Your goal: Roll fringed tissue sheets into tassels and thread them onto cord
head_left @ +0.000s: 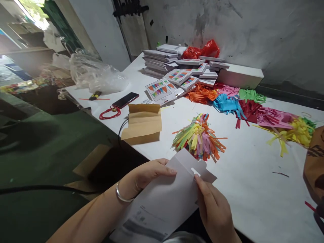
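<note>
Flat white card packet [167, 199] with slotted end flap [202, 167]

Location: over near edge of white-topped bench [265, 182], in both hands. Left hand [149, 173]: pinching the packet's left edge, thumb uppermost, seemingly to steady it; other fingers mostly hidden. Right hand [216, 206]: fingers pinching beside the slot, likely to control the flap. Just beyond: multicoloured paper-strip bundle [199, 138], probably set within reach. Near-end print [144, 229]: blurred, illegible. Right edge: brown printed item [315, 155], cut off.

Two hands [154, 173] [216, 206], one silver bangle [121, 195], one held white package [165, 200], one smartphone [126, 100] and one multicoloured tassel bunch [201, 136] are in view.
</note>
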### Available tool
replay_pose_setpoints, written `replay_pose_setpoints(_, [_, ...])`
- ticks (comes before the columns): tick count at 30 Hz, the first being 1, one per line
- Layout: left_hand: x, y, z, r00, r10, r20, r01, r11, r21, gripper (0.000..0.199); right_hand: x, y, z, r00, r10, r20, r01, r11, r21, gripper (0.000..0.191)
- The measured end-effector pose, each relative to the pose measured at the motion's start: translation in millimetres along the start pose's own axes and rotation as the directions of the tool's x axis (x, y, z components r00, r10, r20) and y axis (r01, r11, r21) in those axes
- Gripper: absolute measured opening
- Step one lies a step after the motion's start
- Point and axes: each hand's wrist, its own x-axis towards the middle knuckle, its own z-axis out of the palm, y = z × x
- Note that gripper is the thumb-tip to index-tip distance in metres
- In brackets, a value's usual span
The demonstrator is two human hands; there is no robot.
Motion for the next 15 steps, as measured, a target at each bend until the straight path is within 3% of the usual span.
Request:
replay_pose_setpoints(4, [4,-6,2.5,1.0,-0.013,0.005,0.014,0.996,-0.09,0.045,-10,4,14,0.996,0.086,-0.033,-0.086,0.996,-0.009,0.048])
replay_pose_setpoints(8, [10,-13,5.6,0.998,0.015,0.054,-0.006,0.985,-0.173,0.043,-13,4,12,0.995,0.092,-0.037,-0.093,0.994,-0.052,0.044])
replay_pose_setpoints(15, [9,-24,1.7,0.999,0.03,0.02,-0.026,0.983,-0.182,0.049,15,10,-9,0.976,0.045,0.215,-0.075,0.989,0.131,0.026])
